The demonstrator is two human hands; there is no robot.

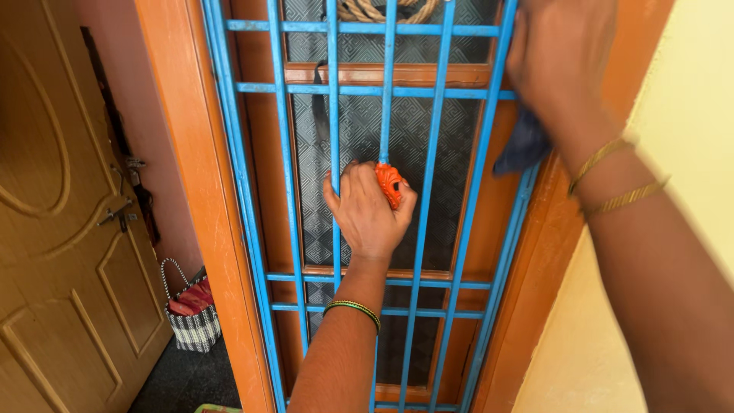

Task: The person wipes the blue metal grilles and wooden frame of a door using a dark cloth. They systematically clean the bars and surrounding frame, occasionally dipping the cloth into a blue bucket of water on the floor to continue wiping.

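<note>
Bright, even daylight, colours vivid, no glare; the raised right hand (562, 57) looks slightly motion-blurred.

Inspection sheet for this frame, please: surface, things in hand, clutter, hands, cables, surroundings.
Surface: blue window grille in an orange frame, patterned glass behind.
Things in hand: orange cloth bunched against a bar; dark blue cloth under the other hand.
Clutter: checked basket bag on the floor; rope at the top of the grille.
Hands: left hand in a closed grip on the orange cloth; right hand high on the grille's right side, its grip unclear.
Cables: nothing seen.
Surroundings: wooden door to the left, yellow wall to the right.
</note>
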